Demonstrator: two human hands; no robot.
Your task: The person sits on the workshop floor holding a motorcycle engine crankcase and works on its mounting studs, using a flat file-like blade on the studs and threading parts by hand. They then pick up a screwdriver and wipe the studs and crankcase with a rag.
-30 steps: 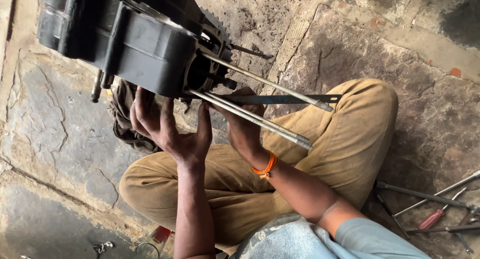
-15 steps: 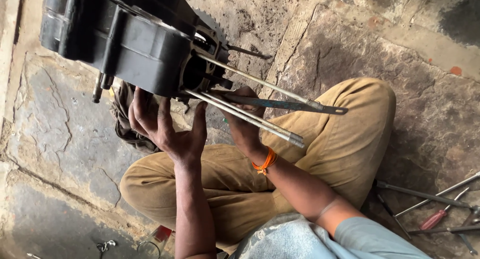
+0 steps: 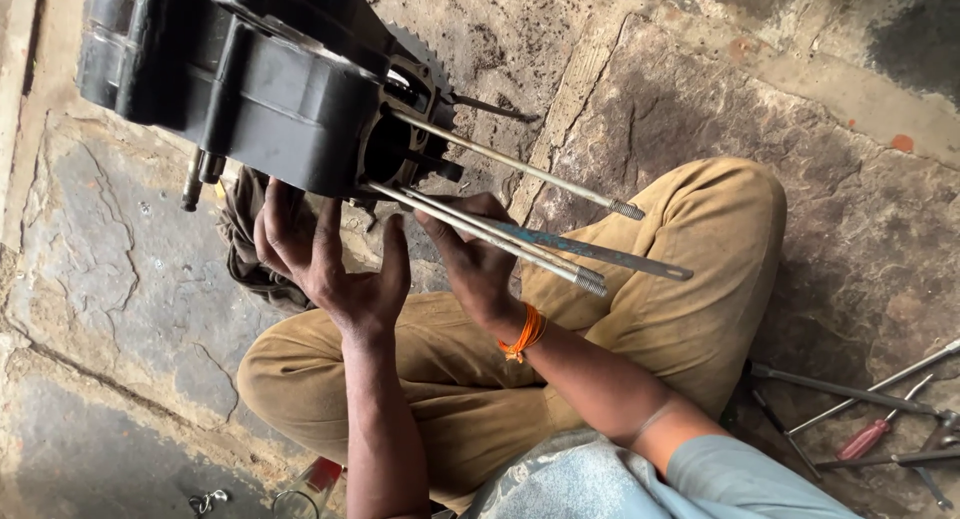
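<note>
A black engine crankcase (image 3: 250, 89) is tipped up off the stone floor, with three long threaded studs (image 3: 530, 169) sticking out toward the right. My left hand (image 3: 325, 259) lies palm-up beneath the case, fingers spread against its underside. My right hand (image 3: 475, 264), with an orange thread at the wrist, is closed around a dark metal rod (image 3: 620, 259) that runs alongside the lower studs, close to the cylinder opening (image 3: 400, 129). My legs in tan trousers (image 3: 690, 309) are folded below both hands.
A dark rag (image 3: 240, 244) lies under the case. On the floor at right are several long metal tools (image 3: 850, 391) and a red-handled screwdriver (image 3: 868, 441). A small glass with a red part (image 3: 305, 489) and a metal ring (image 3: 205, 501) sit at the bottom left.
The free end of the dark rod has swung downward, from level to lying along the lower studs. My left hand stays spread under the case.
</note>
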